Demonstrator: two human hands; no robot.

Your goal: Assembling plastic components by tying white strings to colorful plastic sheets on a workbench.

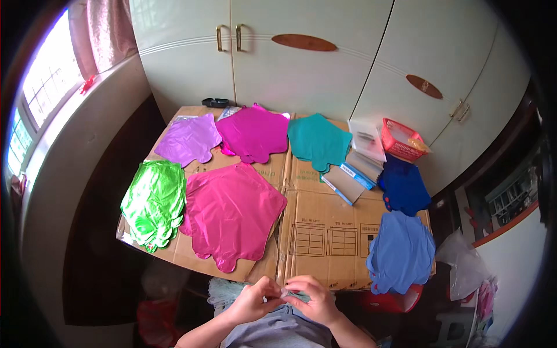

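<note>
Close to my body, in front of the cardboard's near edge, my left hand (259, 298) and my right hand (313, 298) meet with fingers pinched together. Between the fingertips is a small pale, translucent piece (284, 293), too small to name. Pale green strands (222, 292) lie in a bundle beside my left hand. Beyond the hands, a large pink foil balloon (235, 211), flat and uninflated, rests on the cardboard (316, 203). To its left lies a stack of shiny green foil balloons (154, 200). Neither hand touches the foil pieces.
Lilac (188, 138), magenta (255, 133) and teal foil (319, 139) lie along the back. Dark blue (404, 185) and light blue foil (401, 252) line the right edge. Near them are flat blue-edged packs (357, 176) and a red basket (400, 139). Cabinets (301, 69) stand behind.
</note>
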